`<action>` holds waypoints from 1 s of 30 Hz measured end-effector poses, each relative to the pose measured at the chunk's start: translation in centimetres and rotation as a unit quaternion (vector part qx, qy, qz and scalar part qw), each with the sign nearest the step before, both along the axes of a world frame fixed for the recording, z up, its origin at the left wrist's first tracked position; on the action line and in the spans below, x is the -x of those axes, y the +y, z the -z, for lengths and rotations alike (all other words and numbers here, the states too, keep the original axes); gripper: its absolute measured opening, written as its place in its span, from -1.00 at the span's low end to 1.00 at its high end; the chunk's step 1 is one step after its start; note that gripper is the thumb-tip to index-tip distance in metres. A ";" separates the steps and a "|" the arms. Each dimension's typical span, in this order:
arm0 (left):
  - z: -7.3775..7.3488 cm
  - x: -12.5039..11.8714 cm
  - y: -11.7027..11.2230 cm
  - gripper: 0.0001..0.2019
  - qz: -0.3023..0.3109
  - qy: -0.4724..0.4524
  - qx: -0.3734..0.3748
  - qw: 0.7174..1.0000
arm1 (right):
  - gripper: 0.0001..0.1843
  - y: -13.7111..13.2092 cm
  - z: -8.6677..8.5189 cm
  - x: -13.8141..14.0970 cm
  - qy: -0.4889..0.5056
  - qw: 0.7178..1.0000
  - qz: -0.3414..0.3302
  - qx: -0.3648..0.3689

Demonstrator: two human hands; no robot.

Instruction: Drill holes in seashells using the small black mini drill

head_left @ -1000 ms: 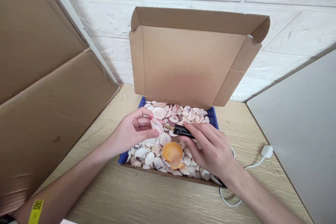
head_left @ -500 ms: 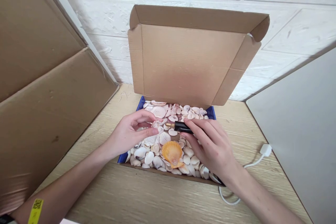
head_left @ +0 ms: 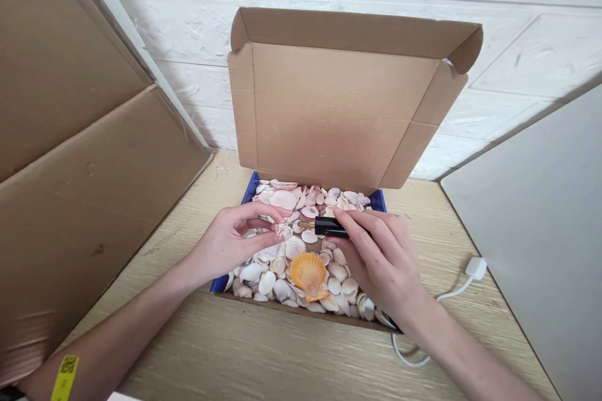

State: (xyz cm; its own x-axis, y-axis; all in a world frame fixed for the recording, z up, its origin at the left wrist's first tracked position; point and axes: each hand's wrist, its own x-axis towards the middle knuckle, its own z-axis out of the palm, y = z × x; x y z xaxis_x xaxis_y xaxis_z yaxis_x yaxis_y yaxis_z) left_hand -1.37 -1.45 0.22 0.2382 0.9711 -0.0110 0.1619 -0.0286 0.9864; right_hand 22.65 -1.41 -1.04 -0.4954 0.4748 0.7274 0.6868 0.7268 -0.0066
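Note:
An open cardboard box (head_left: 348,113) with a blue rim holds several seashells, among them a large orange scallop (head_left: 308,272). My left hand (head_left: 232,241) hovers over the box's left side and pinches a small pale shell (head_left: 282,230) between thumb and fingers. My right hand (head_left: 380,260) is closed on a black tool (head_left: 329,226) with a brass tip. That tip points left, a little apart from the held shell.
Large cardboard sheets (head_left: 70,156) lean at the left. A grey panel (head_left: 540,225) stands at the right. A white cable with a plug (head_left: 477,268) runs across the wooden tabletop (head_left: 263,357) behind my right wrist. A white brick wall is at the back.
The tool tip has drawn back from the shell, which it touched a second ago. My left hand has lowered slightly with the shell, and my right hand has shifted a little to the right.

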 end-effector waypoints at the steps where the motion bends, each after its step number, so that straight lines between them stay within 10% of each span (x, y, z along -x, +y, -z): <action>1: 0.0 0.0 0.0 -0.89 0.003 -0.004 -0.002 1.000 | -0.54 0.0 0.0 0.0 -0.001 1.000 0.003 -0.001; 30: 0.2 0.2 -0.4 -0.94 -0.007 0.010 -0.033 0.999 | -0.61 0.2 0.2 0.0 0.009 0.999 -0.015 0.028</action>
